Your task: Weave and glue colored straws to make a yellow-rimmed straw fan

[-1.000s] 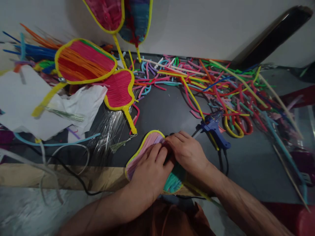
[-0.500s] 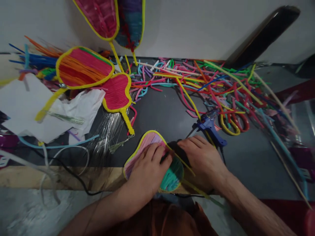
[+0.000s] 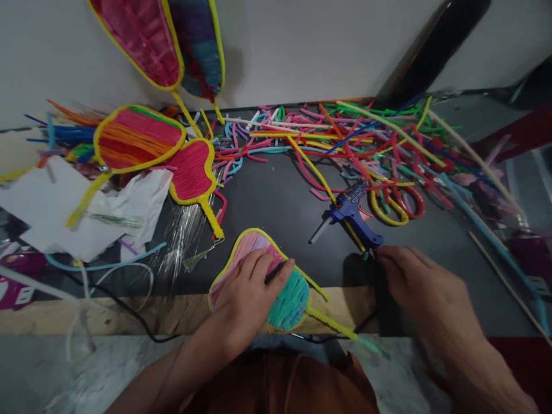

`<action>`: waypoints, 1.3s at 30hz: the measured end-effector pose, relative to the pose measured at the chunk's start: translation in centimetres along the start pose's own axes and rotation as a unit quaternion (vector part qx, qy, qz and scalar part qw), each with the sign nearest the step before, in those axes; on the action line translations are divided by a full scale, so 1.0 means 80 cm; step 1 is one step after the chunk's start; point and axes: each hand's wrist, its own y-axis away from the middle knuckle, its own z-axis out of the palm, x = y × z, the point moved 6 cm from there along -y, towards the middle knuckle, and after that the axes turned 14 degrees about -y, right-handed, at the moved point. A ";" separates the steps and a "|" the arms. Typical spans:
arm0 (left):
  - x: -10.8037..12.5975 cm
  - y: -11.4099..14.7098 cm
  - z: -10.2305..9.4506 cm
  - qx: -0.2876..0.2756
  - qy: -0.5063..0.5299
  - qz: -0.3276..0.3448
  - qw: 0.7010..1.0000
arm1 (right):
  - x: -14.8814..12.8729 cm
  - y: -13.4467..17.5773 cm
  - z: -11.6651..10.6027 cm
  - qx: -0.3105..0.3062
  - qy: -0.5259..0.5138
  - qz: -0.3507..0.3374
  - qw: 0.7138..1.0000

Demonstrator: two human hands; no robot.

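My left hand (image 3: 250,293) lies over a small fan-shaped piece (image 3: 291,299) made of pipe cleaners, pink and lilac at one end and teal at the other, with a yellow edge. It holds the piece at the bench edge; something dark shows between thumb and fingers. The yellow handle (image 3: 332,323) points right, with a pale green tip. A loose yellow strip runs along the upper edge. My right hand (image 3: 425,290) is closed at the lower end of a blue glue gun (image 3: 356,215); what its fingertips pinch is hidden.
Scissors (image 3: 407,210) with yellow and red handles lie beside the glue gun. Loose pipe cleaners (image 3: 310,132) cover the back. Finished pink fans (image 3: 194,172) and crumpled white paper (image 3: 56,213) lie left. Two more fans (image 3: 142,43) lean on the wall. Cables hang over the wooden front edge (image 3: 181,316).
My right hand has left the fan-shaped piece and moved right to the glue gun's handle end. My left hand stays on the piece. The whole view has shifted slightly.
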 end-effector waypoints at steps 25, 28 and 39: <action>-0.016 -0.007 -0.005 0.030 0.101 0.036 0.994 | -0.111 -0.013 0.103 -0.229 -0.093 -0.093 0.965; -0.016 -0.008 -0.003 0.014 0.108 0.037 0.993 | -0.110 -0.013 0.101 -0.238 -0.094 -0.096 0.962; -0.016 0.000 0.007 0.007 0.105 0.019 0.994 | -0.116 -0.042 0.114 -0.291 -0.145 -0.067 0.943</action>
